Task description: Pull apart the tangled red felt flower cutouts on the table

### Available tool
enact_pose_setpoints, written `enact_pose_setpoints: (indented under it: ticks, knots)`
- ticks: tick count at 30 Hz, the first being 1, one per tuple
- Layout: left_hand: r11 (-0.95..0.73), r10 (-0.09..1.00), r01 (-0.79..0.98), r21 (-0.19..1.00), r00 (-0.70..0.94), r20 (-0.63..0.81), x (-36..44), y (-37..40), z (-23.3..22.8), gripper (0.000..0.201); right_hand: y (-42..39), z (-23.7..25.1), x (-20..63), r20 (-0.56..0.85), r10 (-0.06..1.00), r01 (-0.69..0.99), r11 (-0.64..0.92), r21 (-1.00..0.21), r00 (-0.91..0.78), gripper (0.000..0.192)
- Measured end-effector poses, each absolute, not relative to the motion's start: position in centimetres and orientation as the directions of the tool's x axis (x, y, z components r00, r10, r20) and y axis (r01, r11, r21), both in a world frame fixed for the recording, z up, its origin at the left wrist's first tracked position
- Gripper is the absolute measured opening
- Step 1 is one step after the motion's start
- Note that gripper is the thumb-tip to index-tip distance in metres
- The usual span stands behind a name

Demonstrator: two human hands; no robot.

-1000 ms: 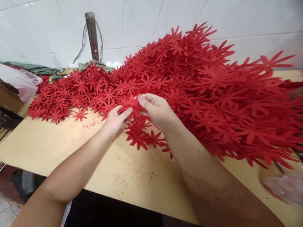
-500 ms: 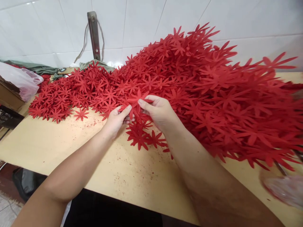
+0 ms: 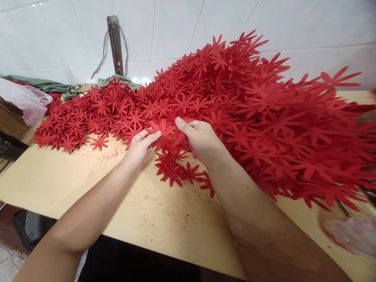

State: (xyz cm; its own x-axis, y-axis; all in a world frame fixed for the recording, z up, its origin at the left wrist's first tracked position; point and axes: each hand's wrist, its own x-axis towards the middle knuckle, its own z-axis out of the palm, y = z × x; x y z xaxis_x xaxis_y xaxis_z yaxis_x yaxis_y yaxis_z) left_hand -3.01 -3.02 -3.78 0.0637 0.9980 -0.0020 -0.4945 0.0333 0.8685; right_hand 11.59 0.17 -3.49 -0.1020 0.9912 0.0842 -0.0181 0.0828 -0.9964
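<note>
My left hand (image 3: 139, 147) pinches a red flower cutout (image 3: 162, 129) with several narrow petals between thumb and fingers. Close by on its right, my right hand (image 3: 201, 137) has curled fingers and a raised thumb. Red petals (image 3: 180, 139) show under that thumb, seemingly in its grip; how many layers there are I cannot tell. Behind both hands rises a large heap of the same red flower cutouts (image 3: 188, 90). Below them, a small cluster of cutouts (image 3: 170, 168) lies on the pale table (image 3: 117, 196).
One loose flower (image 3: 100, 142) lies left of my hands. Red crumbs dot the tabletop. A metal bracket (image 3: 115, 45) is fixed to the tiled wall. Plastic bags (image 3: 26, 98) and a cardboard box (image 3: 11, 119) stand at far left; clear plastic (image 3: 349, 235) lies at right.
My right thumb has shifted off the flower's petals and lifted slightly, and the hands are a little farther apart. The flower now sits more over my left fingers.
</note>
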Motion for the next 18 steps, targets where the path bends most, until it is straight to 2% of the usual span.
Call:
enact_pose_setpoints:
  ticks: [3, 6, 13, 15, 18]
  knots:
    - [0.045, 0.996, -0.494, 0.869, 0.094, 0.002, -3.1, -3.2, -3.5, 0.008, -0.4, -3.0, 10.9, -0.004, 0.989, -0.114, -0.021, -0.993, -0.15, 0.049]
    - [0.054, 0.996, -0.473, 0.879, 0.09, -0.013, -3.1, -3.2, -3.5, 0.007, -0.8, -2.8, 10.5, -0.014, 0.976, -0.128, -0.043, -0.991, -0.216, 0.046]
    - [0.025, 0.994, -0.507, 0.862, -0.077, -0.075, -3.4, -2.5, -3.5, 0.009, -0.8, -2.7, 11.4, -0.061, 0.927, -0.112, -0.11, -0.988, -0.371, 0.044]
    - [0.028, 0.989, -0.528, 0.849, -0.109, -0.101, -3.6, -2.3, -3.5, 0.008, -0.6, -2.8, 11.9, -0.061, 0.932, -0.13, -0.114, -0.985, -0.358, 0.045]
    - [0.032, 0.983, -0.539, 0.841, -0.134, -0.124, -3.8, -2.1, -3.4, 0.008, -0.2, -2.8, 12.3, -0.071, 0.968, -0.147, -0.108, -0.983, -0.239, 0.048]
